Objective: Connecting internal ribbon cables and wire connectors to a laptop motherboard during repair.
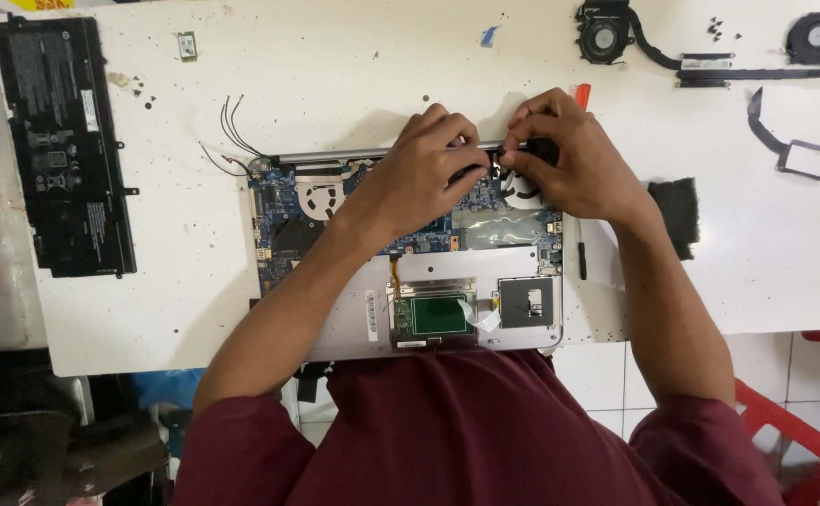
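Observation:
An opened laptop base [354, 319] lies on the white table [335, 66], its blue circuit board [283, 201] and green touchpad board [438, 314] exposed. My left hand [424, 173] and my right hand [569, 159] meet at the laptop's far edge near the hinge. Both pinch a small black part [543, 147] there; what exactly the fingers grip is hidden. A fan [319, 197] shows left of my left hand. Thin black antenna wires [232, 131] stick out from the upper left corner.
A flat black battery [68, 145] lies at far left, with a small chip card [187, 44] beside it. A removed dual-fan heat pipe assembly [709, 47], a ribbon cable with a frame [798, 155], tiny screws [714, 28], a black foam pad [677, 215] and a red-handled screwdriver [581, 248] sit right.

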